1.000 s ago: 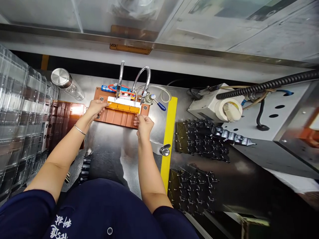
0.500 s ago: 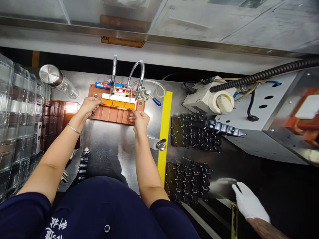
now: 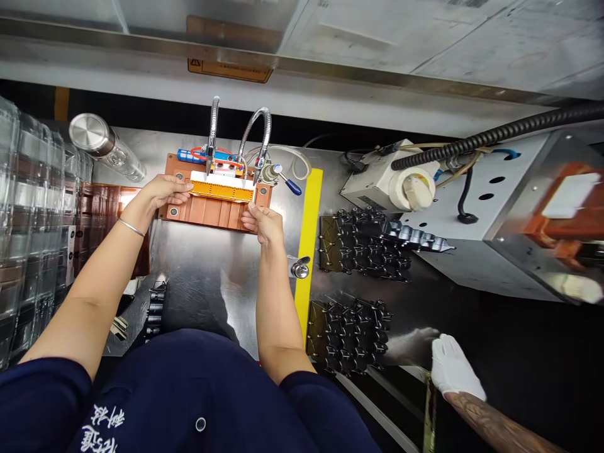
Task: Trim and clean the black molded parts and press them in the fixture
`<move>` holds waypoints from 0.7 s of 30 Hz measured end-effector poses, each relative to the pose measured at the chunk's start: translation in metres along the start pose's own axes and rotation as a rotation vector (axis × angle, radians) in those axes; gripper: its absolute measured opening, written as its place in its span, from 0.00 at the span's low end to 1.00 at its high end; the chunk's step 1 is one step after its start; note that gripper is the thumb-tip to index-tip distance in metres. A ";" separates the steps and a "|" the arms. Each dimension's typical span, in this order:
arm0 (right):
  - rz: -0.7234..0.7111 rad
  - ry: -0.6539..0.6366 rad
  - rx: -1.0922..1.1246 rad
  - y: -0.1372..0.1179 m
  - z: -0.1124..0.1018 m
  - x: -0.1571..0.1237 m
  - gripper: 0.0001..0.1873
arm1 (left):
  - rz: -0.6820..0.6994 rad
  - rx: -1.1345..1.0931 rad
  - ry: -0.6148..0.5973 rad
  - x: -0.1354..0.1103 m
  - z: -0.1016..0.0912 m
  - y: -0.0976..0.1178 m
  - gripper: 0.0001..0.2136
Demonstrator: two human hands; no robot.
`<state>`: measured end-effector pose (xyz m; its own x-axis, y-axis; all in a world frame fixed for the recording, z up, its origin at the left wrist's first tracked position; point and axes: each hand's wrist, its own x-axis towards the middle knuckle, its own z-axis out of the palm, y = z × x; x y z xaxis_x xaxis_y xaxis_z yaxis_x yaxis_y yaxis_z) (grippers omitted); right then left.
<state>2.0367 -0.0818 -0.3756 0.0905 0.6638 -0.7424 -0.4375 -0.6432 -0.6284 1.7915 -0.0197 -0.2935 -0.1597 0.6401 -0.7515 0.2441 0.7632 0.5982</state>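
A long orange strip with rows of small dark marks (image 3: 221, 190) spans the space between my two hands, over a brown fixture plate (image 3: 202, 217). My left hand (image 3: 166, 190) pinches its left end. At the lower right end, my right hand (image 3: 264, 223) has thumb and fingers closed on the strip's corner. Behind the strip lies a white bar (image 3: 221, 178). Two flexible metal hoses (image 3: 264, 119) bend down to nozzles just above this bar. A lever with a blue handle (image 3: 293, 187) stands at the fixture's right. Whether the strip rests on the plate cannot be made out.
A glass bottle (image 3: 125, 160) and clear plastic trays (image 3: 33, 233) stand on the left. Right of the yellow tape (image 3: 309, 239) are black ribbed parts (image 3: 349, 333) and a white machine (image 3: 377, 179). Another person's white-gloved hand (image 3: 455, 368) is at lower right.
The whole view has shifted slightly. My hands keep hold of the strip, which stays over the fixture. The other person's gloved hand has turned, its fingers now closer together.
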 end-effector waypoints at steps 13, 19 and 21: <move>-0.001 -0.635 -1.095 0.201 0.055 -0.203 0.59 | 0.258 -0.020 0.239 -0.085 -0.007 -0.060 0.05; -0.172 -0.552 -1.293 0.212 0.063 -0.217 0.41 | 0.288 0.003 0.210 -0.122 -0.023 -0.099 0.04; -0.193 -0.576 -1.252 0.211 0.064 -0.223 0.40 | 0.295 0.016 0.218 -0.130 -0.030 -0.110 0.04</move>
<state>1.8671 -0.3412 -0.3274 -0.4541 0.6454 -0.6142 0.6503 -0.2312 -0.7237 1.7562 -0.1840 -0.2534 -0.2795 0.8374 -0.4697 0.3248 0.5428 0.7745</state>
